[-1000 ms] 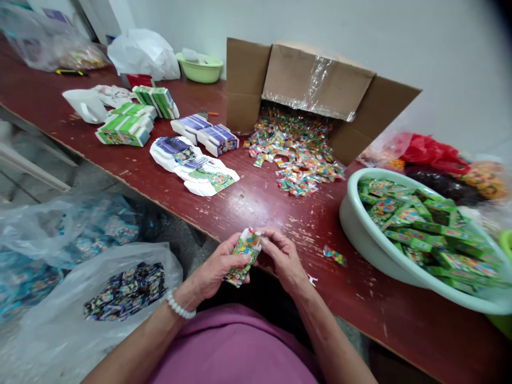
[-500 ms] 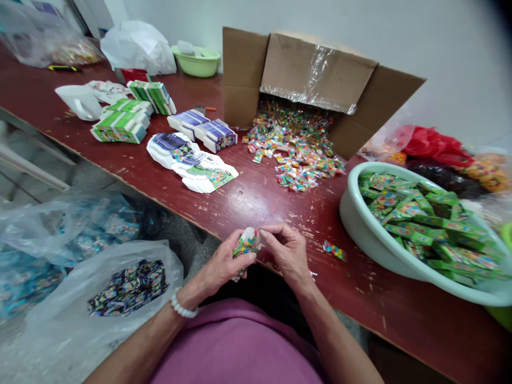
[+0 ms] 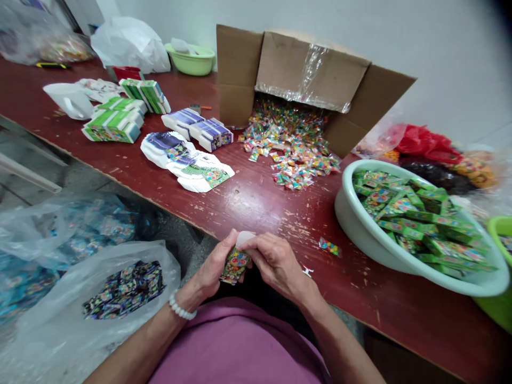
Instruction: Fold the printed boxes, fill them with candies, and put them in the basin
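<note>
Between my hands, at the table's front edge, is a small printed candy box (image 3: 235,263) with a white flap at its upper end. My left hand (image 3: 214,266) is wrapped round its left side. The fingers of my right hand (image 3: 276,261) are closed at the flap, covering part of it; whether they pinch it or only press it is hard to see. A clear packet of coloured candies (image 3: 329,246) lies on the table to the right. Beyond my hands are flat printed cartons (image 3: 206,173) in an overlapping stack.
A cardboard box (image 3: 312,69) lies on its side, spilling candy packets (image 3: 296,160). To the right stands a pale green basin (image 3: 348,221) of green boxes. Banded carton bundles (image 3: 116,122) and a white mug (image 3: 70,101) are at left. An open plastic bag (image 3: 160,266) holds dark packets below.
The box has turned so its printed face shows more. My right hand has moved in over the white flap, its fingers closing there. The view has shifted slightly.
</note>
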Demonstrator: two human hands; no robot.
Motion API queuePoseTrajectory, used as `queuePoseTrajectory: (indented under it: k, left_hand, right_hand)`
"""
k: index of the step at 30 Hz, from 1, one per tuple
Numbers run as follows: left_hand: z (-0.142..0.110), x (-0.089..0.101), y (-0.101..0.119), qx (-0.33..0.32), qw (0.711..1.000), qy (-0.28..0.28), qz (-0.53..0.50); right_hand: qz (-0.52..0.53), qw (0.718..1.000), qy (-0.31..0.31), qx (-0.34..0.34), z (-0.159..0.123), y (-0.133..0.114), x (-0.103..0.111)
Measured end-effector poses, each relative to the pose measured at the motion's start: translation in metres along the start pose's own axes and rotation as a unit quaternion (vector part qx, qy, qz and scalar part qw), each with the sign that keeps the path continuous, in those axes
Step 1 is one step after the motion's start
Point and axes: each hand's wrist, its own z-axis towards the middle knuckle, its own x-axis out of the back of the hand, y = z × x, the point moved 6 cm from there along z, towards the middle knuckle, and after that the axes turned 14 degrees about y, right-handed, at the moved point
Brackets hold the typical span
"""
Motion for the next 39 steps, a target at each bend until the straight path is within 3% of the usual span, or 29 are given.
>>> queuePoseTrajectory:
  k: [3, 5, 7, 9, 11, 13, 17, 19, 21, 24, 27, 35, 39]
  left_hand:
    - [-0.001, 0.001, 0.004, -0.007, 1.000, 0.004, 0.003]
    - [-0.003, -0.001, 0.007, -0.017, 1.000, -0.002, 0.002]
    - [-0.005, -0.003, 0.009, -0.031, 0.999, -0.007, 0.005]
    - [-0.007, -0.004, 0.010, -0.044, 0.999, -0.006, 0.008]
    - [-0.006, -0.005, 0.010, -0.046, 0.999, -0.006, 0.004]
    - [-0.005, -0.006, 0.008, -0.027, 0.999, -0.018, -0.023]
    - [-0.006, -0.012, 0.003, 0.084, 0.991, -0.064, -0.083]
    - [-0.007, -0.014, 0.004, 0.100, 0.988, -0.067, -0.098]
    - [-0.007, -0.014, 0.007, 0.083, 0.990, -0.059, -0.097]
    - [-0.008, -0.015, 0.006, 0.061, 0.995, -0.053, -0.065]
    - [-0.006, -0.012, 0.003, 0.044, 0.997, -0.048, -0.035]
    - [-0.003, -0.009, 0.000, 0.011, 0.999, -0.040, 0.011]
    - [-0.004, -0.008, 0.002, 0.011, 1.000, -0.020, 0.008]
  right_hand:
    - [0.105, 0.987, 0.077, -0.099, -0.004, 0.013, 0.003]
    - [0.193, 0.950, 0.136, -0.204, -0.009, 0.030, 0.004]
    - [0.276, 0.905, 0.124, -0.300, -0.013, 0.043, -0.006]
    - [0.318, 0.879, 0.073, -0.349, -0.016, 0.048, -0.019]
    - [0.318, 0.878, 0.050, -0.354, -0.016, 0.048, -0.026]
    - [0.295, 0.895, 0.072, -0.325, -0.013, 0.045, -0.024]
    - [0.177, 0.966, 0.115, -0.150, -0.005, 0.024, -0.008]
    - [0.162, 0.977, 0.094, -0.106, -0.004, 0.017, -0.005]
    - [0.210, 0.962, 0.076, -0.160, -0.005, 0.022, -0.006]
    - [0.319, 0.898, 0.055, -0.299, -0.009, 0.034, -0.013]
    - [0.371, 0.859, 0.060, -0.348, -0.009, 0.037, -0.017]
    - [0.379, 0.847, 0.092, -0.361, -0.010, 0.041, -0.023]
    - [0.334, 0.873, 0.103, -0.341, -0.014, 0.039, -0.022]
